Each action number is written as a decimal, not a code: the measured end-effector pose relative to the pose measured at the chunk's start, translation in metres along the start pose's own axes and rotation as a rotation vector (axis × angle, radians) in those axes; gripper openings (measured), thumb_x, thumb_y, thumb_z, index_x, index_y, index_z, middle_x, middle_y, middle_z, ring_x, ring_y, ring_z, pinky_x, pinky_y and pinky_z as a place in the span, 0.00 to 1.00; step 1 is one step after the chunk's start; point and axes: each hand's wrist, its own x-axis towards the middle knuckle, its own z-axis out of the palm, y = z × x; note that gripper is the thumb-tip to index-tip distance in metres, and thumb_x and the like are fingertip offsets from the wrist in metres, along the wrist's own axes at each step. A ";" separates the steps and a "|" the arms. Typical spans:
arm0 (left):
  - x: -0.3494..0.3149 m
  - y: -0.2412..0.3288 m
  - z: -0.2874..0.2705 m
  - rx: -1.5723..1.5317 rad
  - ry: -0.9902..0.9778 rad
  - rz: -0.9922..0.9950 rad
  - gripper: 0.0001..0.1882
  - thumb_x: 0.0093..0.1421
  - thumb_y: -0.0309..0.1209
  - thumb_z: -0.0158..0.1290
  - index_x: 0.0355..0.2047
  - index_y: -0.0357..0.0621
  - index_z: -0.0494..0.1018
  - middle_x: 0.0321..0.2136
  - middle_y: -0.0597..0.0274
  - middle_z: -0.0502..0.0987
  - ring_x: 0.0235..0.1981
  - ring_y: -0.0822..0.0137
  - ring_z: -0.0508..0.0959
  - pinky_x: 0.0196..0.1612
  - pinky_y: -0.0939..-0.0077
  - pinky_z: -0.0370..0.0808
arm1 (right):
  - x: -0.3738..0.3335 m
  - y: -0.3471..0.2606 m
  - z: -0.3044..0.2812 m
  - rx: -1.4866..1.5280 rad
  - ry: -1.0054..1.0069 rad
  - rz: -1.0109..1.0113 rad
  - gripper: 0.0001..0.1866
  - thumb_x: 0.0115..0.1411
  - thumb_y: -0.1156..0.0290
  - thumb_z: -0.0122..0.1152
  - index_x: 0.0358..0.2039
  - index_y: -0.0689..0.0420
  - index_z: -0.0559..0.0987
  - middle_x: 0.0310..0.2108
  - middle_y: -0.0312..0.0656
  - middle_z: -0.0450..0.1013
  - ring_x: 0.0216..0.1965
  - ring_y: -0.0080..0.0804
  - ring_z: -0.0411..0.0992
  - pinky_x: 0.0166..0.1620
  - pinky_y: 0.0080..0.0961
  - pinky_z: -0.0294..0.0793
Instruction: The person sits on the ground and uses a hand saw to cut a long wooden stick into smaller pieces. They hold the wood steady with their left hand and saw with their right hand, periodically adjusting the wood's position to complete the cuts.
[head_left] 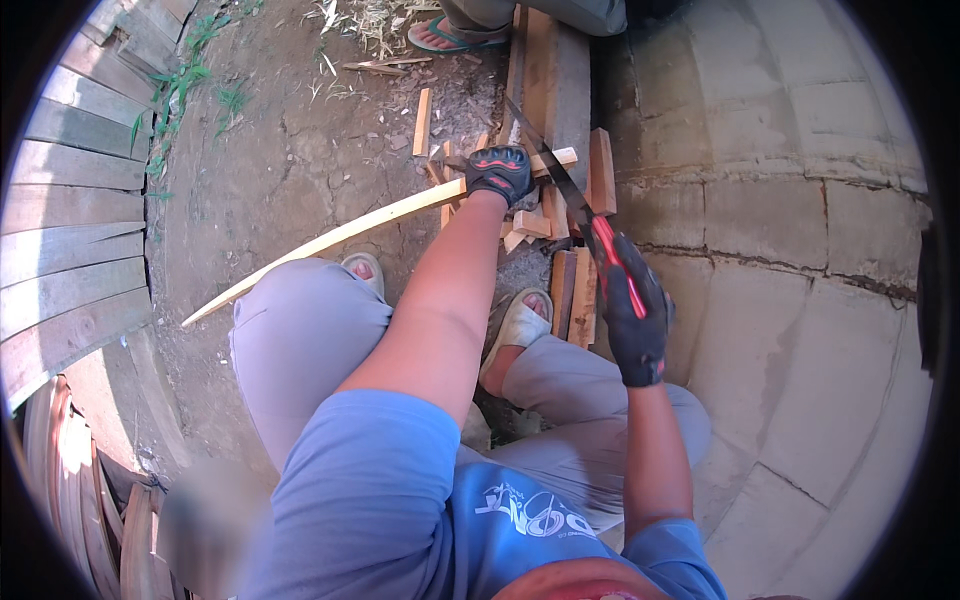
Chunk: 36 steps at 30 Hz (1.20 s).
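A black glove with red trim covers my left hand [501, 172], which is closed around a long pale wooden strip [345, 232]. The strip runs down to the left past my knee, and its short end sticks out to the right of the glove. In my right hand [638, 310], gloved in black too, is the red and black handle of a hand saw [566, 182]. Its dark blade slants up and left across the strip's short end, just right of my left hand. Whether the teeth touch the wood I cannot tell.
A thick wooden beam [553, 80] lies ahead. Short wood offcuts [532, 224] are scattered around it, with wood blocks [573, 300] by my foot. Another person's sandaled foot [455, 38] is at the far end. A block wall [770, 210] stands right, wooden boards [75, 210] left.
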 end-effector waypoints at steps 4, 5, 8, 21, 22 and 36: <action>0.002 0.005 0.004 -0.011 -0.003 0.006 0.15 0.61 0.42 0.58 0.41 0.49 0.86 0.41 0.54 0.88 0.43 0.52 0.88 0.45 0.54 0.83 | -0.097 -0.011 -0.085 -0.031 -0.059 0.223 0.20 0.73 0.67 0.60 0.62 0.59 0.82 0.57 0.51 0.82 0.51 0.35 0.81 0.52 0.33 0.80; 0.004 0.007 0.003 -0.006 -0.025 0.009 0.16 0.60 0.44 0.60 0.42 0.49 0.85 0.42 0.53 0.88 0.44 0.52 0.88 0.46 0.54 0.83 | -0.099 -0.015 -0.088 -0.038 -0.043 0.206 0.20 0.73 0.67 0.60 0.62 0.60 0.82 0.56 0.51 0.82 0.51 0.35 0.82 0.53 0.33 0.80; 0.002 0.007 0.001 0.002 -0.055 0.007 0.19 0.59 0.48 0.63 0.43 0.49 0.85 0.44 0.52 0.87 0.46 0.52 0.88 0.50 0.54 0.83 | -0.092 -0.022 -0.080 -0.041 -0.016 0.132 0.20 0.72 0.69 0.61 0.61 0.60 0.82 0.55 0.52 0.83 0.52 0.41 0.82 0.55 0.36 0.80; 0.001 0.011 -0.013 -0.056 -0.100 -0.034 0.16 0.61 0.42 0.58 0.42 0.50 0.87 0.44 0.52 0.88 0.48 0.51 0.87 0.50 0.54 0.82 | 0.098 0.017 0.098 0.101 0.084 -0.107 0.20 0.72 0.62 0.60 0.63 0.47 0.82 0.54 0.53 0.82 0.52 0.51 0.83 0.55 0.41 0.80; 0.002 0.007 -0.013 -0.042 -0.098 -0.031 0.16 0.61 0.42 0.57 0.42 0.50 0.87 0.44 0.52 0.88 0.48 0.52 0.87 0.50 0.54 0.82 | 0.093 0.013 0.090 0.099 0.062 -0.104 0.20 0.73 0.62 0.60 0.63 0.47 0.82 0.54 0.53 0.82 0.52 0.52 0.83 0.54 0.41 0.80; -0.005 0.002 -0.004 0.031 -0.008 -0.005 0.15 0.61 0.41 0.58 0.42 0.50 0.86 0.41 0.56 0.88 0.44 0.54 0.88 0.45 0.55 0.83 | -0.023 -0.022 -0.033 0.063 -0.071 0.149 0.20 0.73 0.68 0.60 0.63 0.55 0.81 0.56 0.52 0.82 0.55 0.49 0.82 0.57 0.40 0.78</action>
